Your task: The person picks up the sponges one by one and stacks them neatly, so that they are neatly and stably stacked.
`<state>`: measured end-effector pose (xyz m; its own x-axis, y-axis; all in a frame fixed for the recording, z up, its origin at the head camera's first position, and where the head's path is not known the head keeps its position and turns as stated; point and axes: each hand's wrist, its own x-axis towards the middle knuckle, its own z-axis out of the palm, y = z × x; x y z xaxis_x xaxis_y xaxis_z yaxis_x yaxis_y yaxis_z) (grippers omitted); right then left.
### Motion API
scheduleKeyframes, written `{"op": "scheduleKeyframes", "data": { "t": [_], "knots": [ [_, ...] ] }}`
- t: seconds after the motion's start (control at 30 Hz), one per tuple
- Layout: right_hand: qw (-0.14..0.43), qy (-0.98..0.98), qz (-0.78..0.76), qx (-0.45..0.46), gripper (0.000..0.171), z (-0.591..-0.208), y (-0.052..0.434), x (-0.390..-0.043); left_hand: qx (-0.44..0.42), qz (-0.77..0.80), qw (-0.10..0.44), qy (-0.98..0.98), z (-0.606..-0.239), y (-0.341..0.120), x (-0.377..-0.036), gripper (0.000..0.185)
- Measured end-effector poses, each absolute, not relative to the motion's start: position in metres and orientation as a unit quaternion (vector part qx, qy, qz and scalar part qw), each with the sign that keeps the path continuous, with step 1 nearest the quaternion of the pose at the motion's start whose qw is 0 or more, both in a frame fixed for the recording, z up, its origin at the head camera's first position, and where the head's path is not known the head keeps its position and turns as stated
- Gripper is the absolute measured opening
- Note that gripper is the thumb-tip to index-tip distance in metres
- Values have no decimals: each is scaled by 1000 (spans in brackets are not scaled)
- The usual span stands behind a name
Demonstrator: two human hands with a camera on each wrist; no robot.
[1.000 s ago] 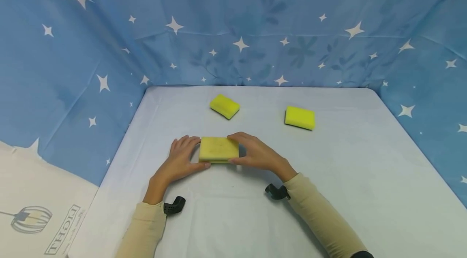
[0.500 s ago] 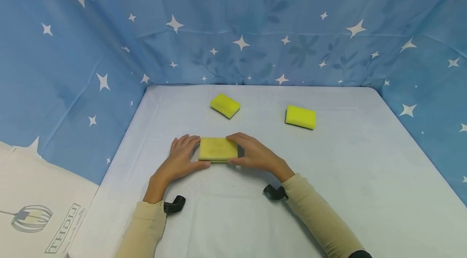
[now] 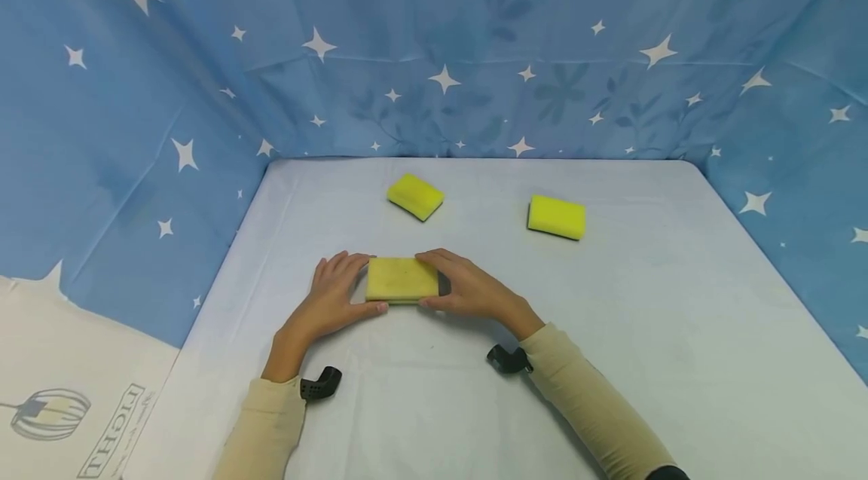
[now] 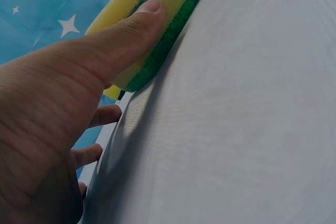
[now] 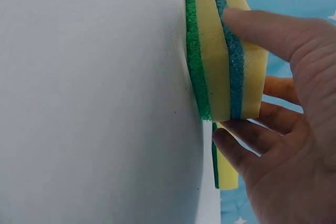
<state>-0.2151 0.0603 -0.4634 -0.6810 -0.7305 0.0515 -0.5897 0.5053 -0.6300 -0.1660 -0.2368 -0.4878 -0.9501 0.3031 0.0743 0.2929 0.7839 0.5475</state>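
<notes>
Two scouring sponges lie stacked flat on the white table [image 3: 407, 405], centred left of the middle in the head view. The upper sponge [image 3: 400, 278] is yellow with a teal scouring layer underneath, and the lower sponge [image 5: 210, 51] is yellow over green. My left hand [image 3: 328, 299] grips the stack's left end, its thumb on the front side near the teal layer and a finger at the back edge. At the right end, my right hand [image 3: 471, 290] holds the upper sponge, thumb on its front side and fingers behind.
Farther back on the table lie two more yellow sponges, one angled sponge [image 3: 415, 197] behind the stack and another sponge [image 3: 556, 217] to the right. A blue curtain [image 3: 441, 50] with white stars surrounds the table's back and sides.
My right hand has shifted very slightly left with the upper sponge, which sits a touch lower on the stack. The left hand and far sponges stay put; the head view has drifted slightly.
</notes>
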Motion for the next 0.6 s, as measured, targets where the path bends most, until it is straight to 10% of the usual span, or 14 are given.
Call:
{"op": "scheduleKeyframes", "data": {
  "t": [0.6],
  "knots": [
    [69,880,-369,-290,94,-445,110,-240,163,292,4,942,-490,-237,-165,86]
  ]
}}
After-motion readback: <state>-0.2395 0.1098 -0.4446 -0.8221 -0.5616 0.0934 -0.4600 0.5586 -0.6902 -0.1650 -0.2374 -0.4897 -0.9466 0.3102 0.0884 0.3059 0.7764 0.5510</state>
